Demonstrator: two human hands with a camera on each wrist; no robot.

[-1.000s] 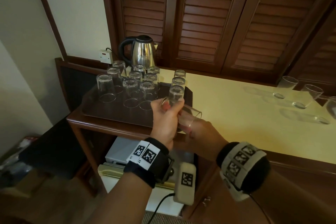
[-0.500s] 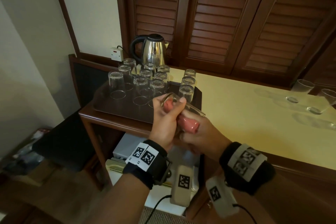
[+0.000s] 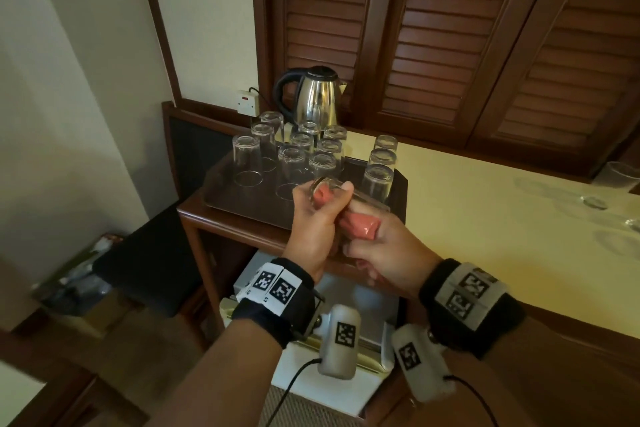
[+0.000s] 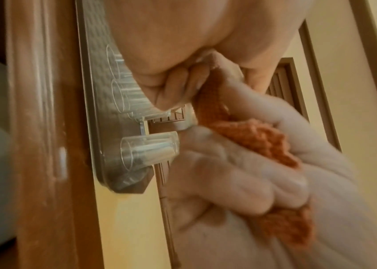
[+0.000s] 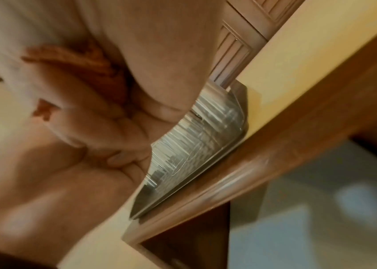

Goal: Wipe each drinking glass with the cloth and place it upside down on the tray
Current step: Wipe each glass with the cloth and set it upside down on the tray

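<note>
- The left hand (image 3: 313, 225) is curled tight around a drinking glass (image 3: 349, 196). The glass lies on its side in the air, just above the near edge of the tray (image 3: 221, 184).
- The closed bottom of the glass points left, toward the upside-down glasses. Its open mouth points right, toward the other hand.
- The right hand (image 3: 384, 253) is curled around a pink cloth (image 3: 358, 224). The cloth is pushed into the mouth of the glass (you can see pink through the clear bottom too).
- In the left wrist view, the cloth (image 4: 247, 134) looks orange and bunched up, squeezed between the fingers (image 4: 224, 174) of the right hand.
- The right wrist view is blurry. A bit of the cloth (image 5: 79, 60) peeks out between the two hands there.
- The tray sits on a wooden cabinet (image 3: 221, 218). Twelve glasses (image 3: 287, 163) stand upside down on it, nine in a group on the left and three in a line on the right.
- A shiny kettle (image 3: 317, 97) stands behind the tray.
- Far to the right, on the yellow counter (image 3: 485, 211), another glass (image 3: 620, 177) stands the right way up.
</note>
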